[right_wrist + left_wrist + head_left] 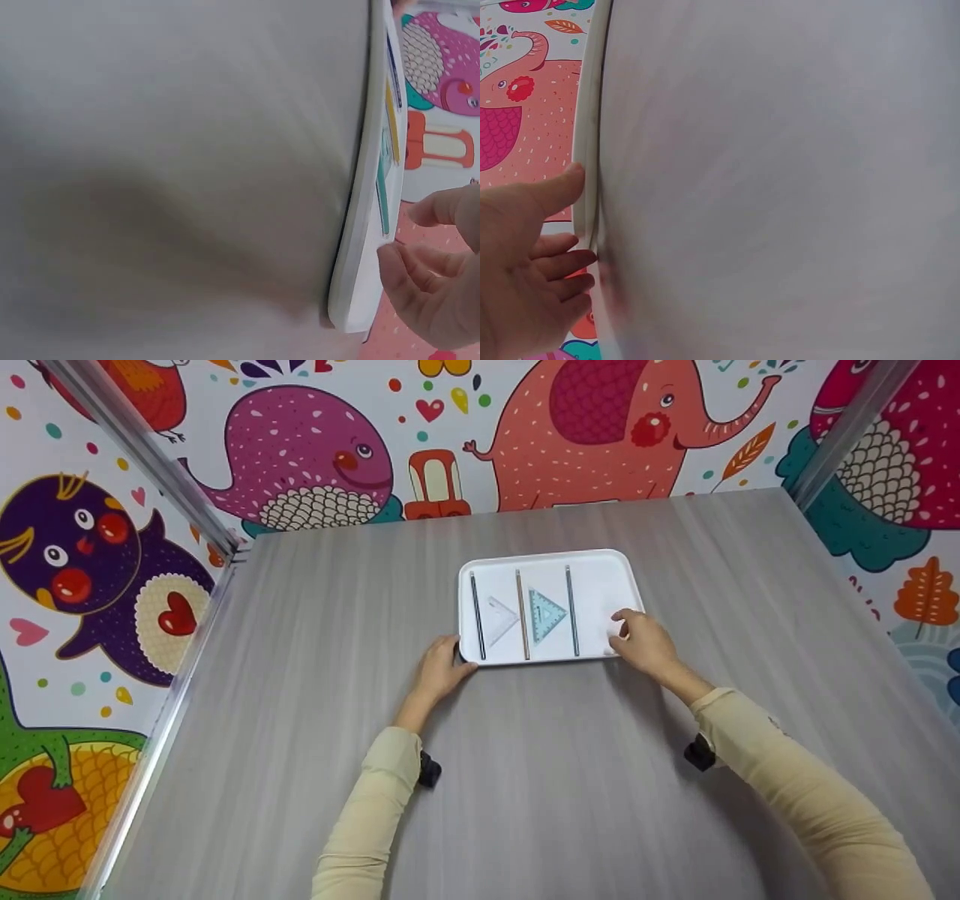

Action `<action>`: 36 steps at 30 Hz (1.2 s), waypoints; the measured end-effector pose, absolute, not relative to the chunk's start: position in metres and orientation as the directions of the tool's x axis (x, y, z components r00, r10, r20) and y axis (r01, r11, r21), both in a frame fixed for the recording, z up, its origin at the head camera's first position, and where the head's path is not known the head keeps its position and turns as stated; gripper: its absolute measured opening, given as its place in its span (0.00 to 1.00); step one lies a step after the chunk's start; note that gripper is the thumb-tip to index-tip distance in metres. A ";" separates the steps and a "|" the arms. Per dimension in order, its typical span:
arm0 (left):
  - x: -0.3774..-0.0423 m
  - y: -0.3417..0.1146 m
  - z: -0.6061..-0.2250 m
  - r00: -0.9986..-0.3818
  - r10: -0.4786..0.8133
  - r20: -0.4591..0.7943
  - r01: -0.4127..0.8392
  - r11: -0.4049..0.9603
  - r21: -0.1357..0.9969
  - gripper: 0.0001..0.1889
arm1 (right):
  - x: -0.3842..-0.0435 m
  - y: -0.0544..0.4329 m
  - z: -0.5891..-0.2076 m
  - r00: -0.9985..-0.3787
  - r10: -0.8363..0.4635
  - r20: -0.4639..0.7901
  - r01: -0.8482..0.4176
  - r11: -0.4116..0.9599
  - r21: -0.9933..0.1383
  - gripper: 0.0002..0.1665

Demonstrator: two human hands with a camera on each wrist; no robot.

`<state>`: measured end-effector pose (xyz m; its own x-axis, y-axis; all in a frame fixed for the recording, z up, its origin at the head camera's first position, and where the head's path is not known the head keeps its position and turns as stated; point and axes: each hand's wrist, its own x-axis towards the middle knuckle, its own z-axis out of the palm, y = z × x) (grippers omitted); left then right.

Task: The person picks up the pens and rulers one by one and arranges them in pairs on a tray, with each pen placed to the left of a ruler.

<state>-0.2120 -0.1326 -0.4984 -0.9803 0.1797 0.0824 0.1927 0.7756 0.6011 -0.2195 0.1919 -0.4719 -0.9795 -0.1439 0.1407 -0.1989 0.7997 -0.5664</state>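
Note:
A white tray [540,556] lies on the table, holding a dark pencil [478,615], an orange-brown pencil [523,615] and a grey-green pencil [572,611], set roughly parallel. Between them lie a clear set square [501,619] and a light-blue set square [547,616]. My left hand [439,667] holds the tray's near left corner, thumb along the front rim and fingers at the side. Over the right part of the tray is my right hand [643,641], fingers bent and thumb apart from them. A faint whitish patch shows under its fingertips; I cannot tell what it is.
The tray stands on a grey wood-grain table [337,600]. Walls printed with cartoon animals [315,450] rise behind and at both sides, with metal corner posts [150,457]. A dark wrist camera [428,770] is worn on each forearm.

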 end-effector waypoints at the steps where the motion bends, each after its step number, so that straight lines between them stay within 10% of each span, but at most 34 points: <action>1: -0.212 -0.133 -0.498 -0.979 0.182 0.087 0.197 0.773 0.603 0.25 | -0.217 0.192 -0.472 -0.974 -0.153 0.166 -0.220 0.809 -0.545 0.19; 36: -0.210 -0.133 -0.501 -0.976 0.187 0.115 0.217 0.756 0.618 0.26 | -0.160 0.241 -0.484 -0.880 -0.438 0.185 -0.471 0.856 -0.215 0.50</action>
<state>-0.2103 -0.1328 -0.5007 -0.9758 0.1865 0.1145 0.2170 0.7559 0.6177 -0.1604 0.2413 -0.4835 -0.8799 -0.4377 0.1848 -0.4708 0.8558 -0.2145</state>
